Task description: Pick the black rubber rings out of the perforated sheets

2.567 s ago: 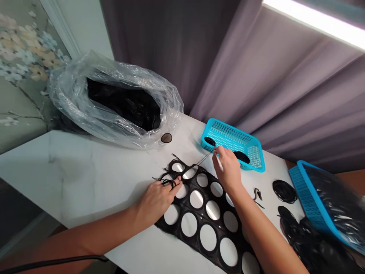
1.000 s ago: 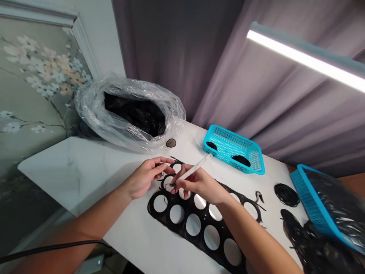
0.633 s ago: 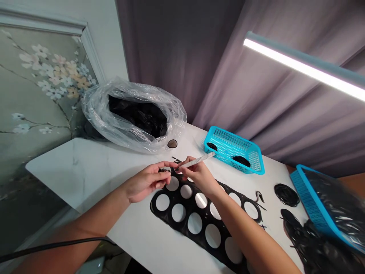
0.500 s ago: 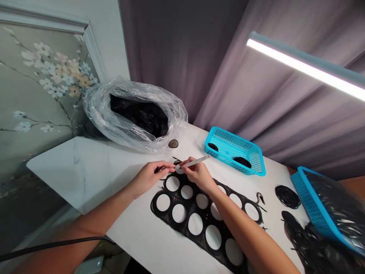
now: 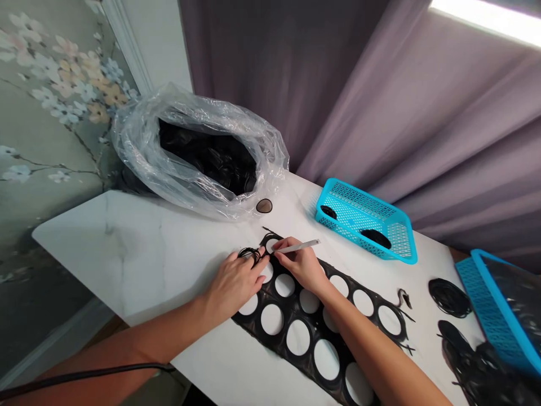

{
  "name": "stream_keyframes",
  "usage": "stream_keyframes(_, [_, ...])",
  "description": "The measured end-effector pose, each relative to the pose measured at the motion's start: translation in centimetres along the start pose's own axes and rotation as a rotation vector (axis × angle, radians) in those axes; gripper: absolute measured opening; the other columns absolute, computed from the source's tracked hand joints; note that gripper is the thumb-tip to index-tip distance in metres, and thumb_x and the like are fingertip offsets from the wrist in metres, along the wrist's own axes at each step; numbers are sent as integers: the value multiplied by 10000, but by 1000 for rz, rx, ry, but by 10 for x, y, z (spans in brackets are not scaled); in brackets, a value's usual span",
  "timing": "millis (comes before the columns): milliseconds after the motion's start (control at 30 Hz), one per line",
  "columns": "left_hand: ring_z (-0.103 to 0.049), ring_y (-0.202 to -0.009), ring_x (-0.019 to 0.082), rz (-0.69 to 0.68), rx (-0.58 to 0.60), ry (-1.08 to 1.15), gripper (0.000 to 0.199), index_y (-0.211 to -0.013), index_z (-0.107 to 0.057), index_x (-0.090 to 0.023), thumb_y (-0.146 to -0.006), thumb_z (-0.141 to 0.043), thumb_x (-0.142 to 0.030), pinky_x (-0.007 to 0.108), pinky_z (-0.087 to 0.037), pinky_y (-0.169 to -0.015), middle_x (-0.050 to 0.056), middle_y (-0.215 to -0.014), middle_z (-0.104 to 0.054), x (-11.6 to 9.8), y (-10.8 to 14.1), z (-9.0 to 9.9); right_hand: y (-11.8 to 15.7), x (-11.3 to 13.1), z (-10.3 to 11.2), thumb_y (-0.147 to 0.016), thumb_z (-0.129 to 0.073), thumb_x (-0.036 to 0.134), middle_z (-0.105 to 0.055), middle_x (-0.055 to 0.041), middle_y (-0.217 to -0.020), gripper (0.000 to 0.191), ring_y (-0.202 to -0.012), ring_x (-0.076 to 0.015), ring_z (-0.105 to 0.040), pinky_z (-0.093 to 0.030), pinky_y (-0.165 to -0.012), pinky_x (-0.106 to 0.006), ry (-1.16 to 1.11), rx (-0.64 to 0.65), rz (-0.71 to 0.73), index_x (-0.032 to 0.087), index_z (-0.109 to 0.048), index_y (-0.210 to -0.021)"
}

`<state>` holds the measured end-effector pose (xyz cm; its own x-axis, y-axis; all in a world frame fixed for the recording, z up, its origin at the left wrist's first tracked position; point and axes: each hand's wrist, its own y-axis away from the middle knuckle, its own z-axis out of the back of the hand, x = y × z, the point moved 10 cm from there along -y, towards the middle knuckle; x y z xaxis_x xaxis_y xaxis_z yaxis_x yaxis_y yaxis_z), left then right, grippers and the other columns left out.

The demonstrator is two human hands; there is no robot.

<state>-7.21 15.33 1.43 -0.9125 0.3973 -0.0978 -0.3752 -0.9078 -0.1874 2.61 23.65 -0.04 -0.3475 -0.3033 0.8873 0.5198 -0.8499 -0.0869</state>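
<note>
My right hand (image 5: 302, 266) pinches a slim white pen-like tool (image 5: 301, 246), its tip down at the far left corner of a black sheet (image 5: 276, 305). Rows of round holes run across this thin sheet, which lies on the white table. Beside the tip, my left hand (image 5: 237, 282) rests with fingers stretched out over the sheet's left end. Several thin black rings (image 5: 250, 255) are looped about its fingers. My left palm and the exact tip of the tool are hidden.
Behind the hands stands a clear plastic bag (image 5: 186, 186) with black material inside. A small dark oval piece (image 5: 264, 206) lies near it. At the right are a blue basket (image 5: 367, 197), a black ring coil (image 5: 449, 297), black scraps (image 5: 473, 361) and another blue basket (image 5: 494, 299).
My left hand has turned flatter over the sheet, and the black rings show on its fingers. The right hand stays at the same corner with the tool. The whole view has shifted slightly.
</note>
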Motion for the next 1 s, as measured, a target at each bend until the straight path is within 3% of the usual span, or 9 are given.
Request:
stream_keyframes(200, [-685,-893,241,-19,-31,-10,404,-1335,-553,-150,-934,-597,-188,404,-433,-848,152,-1316,-643,-1,1,0,7,10,-5,-904,-573,197,-697,-67,-974,115,-856,-202,-652,-507,-738,-313,94,-22,92,218,-551,-792])
stream_keyframes(333, [-682,-850,234,-39,-28,-36,314,-1230,-609,-154,-919,-622,-195,404,-434,-844,133,-1242,-683,-3,3,-2,18,40,-30,-923,-499,104,-700,-118,-1021,131,-952,-259,-618,-473,-830,-375,578,68,350,204,-583,-936])
stream_keyframes(400, [-681,-830,232,-34,-30,-45,308,-1219,-614,-160,-913,-627,-190,401,-433,-828,124,-1227,-691,-3,3,-1,15,44,-27,-907,-491,86,-696,-139,-992,149,-919,-277,-599,-447,-812,-385,807,91,417,184,-590,-963])
stream_keyframes(467, [-677,-806,220,-23,-33,-50,351,-1267,-592,-169,-917,-616,-183,394,-432,-807,118,-1267,-675,-3,2,0,-1,38,9,-885,-465,68,-685,-136,-897,166,-823,-270,-581,-420,-741,-369,932,-42,344,177,-585,-918])
stream_keyframes(600, [-675,-801,209,-8,-26,-32,365,-1284,-582,-185,-920,-600,-176,387,-428,-801,101,-1307,-658,0,0,2,-13,24,116,-896,-444,128,-665,-115,-770,158,-722,-258,-563,-369,-655,-342,930,-505,50,188,-582,-849])
stream_keyframes(667, [-680,-855,214,2,-41,10,343,-1268,-593,-190,-925,-596,-180,382,-430,-810,95,-1311,-656,3,0,7,-6,20,132,-897,-488,192,-694,-105,-814,117,-716,-242,-580,-383,-647,-330,784,-530,15,198,-587,-836])
stream_keyframes(733, [-678,-929,220,-1,-73,46,331,-1268,-594,-195,-937,-586,-180,372,-433,-822,92,-1336,-641,3,2,14,5,17,112,-886,-537,236,-721,-82,-858,96,-726,-225,-605,-417,-655,-321,566,-364,19,210,-591,-811])
stream_keyframes(833, [-669,-1002,231,-69,-84,46,319,-1271,-590,-204,-953,-574,-187,374,-434,-836,93,-1367,-618,-12,13,20,35,14,53,-887,-566,245,-726,-43,-840,109,-737,-200,-628,-456,-667,-302,254,-73,-48,219,-592,-784])
stream_keyframes(1000, [-672,-966,232,-152,-20,32,381,-1294,-579,-192,-920,-640,-238,387,-430,-843,120,-1374,-611,-47,40,10,78,13,-3,-901,-567,248,-676,-15,-794,100,-691,-169,-582,-433,-604,-271,-15,40,-155,215,-610,-817])
